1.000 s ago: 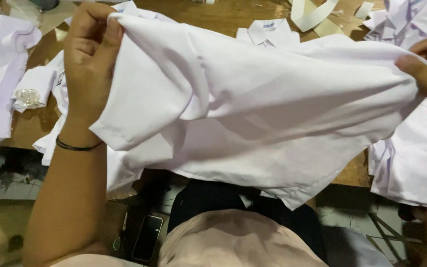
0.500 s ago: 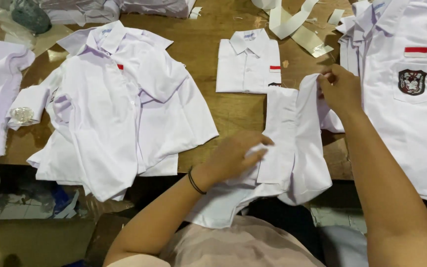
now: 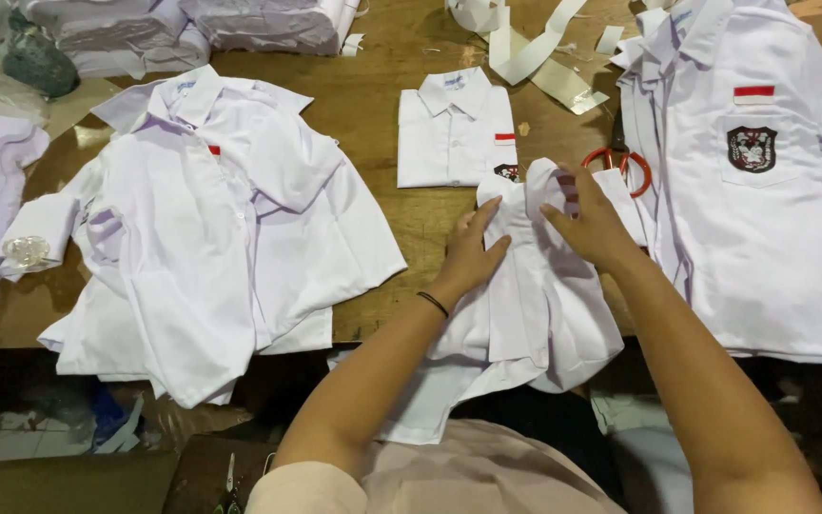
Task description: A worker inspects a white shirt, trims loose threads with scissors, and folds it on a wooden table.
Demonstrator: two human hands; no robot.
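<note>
While both hands (image 3: 535,233) press flat on shirt (image 3: 535,314), scissors (image 3: 620,162) & folded shirt (image 3: 454,128) lie just beyond.

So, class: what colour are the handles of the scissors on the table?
Orange-red, seen in the head view: the scissors lie just beyond the right hand.

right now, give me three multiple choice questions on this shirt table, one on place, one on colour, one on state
1. Where do the scissors lie?
A. just beyond the right hand
B. on the floor
C. on the left pile of shirts

2. What colour are the scissor handles?
A. blue
B. orange-red
C. black

3. How does the shirt under both hands lie?
A. spread flat, sleeves out
B. hung on a hanger
C. partly folded, hanging over the table edge

Answers: 1 A, the handles peek out past the right fingers. 2 B, the loops are orange-red. 3 C, the left hand and right hand press its folded top while its hem drops off the edge.
</note>
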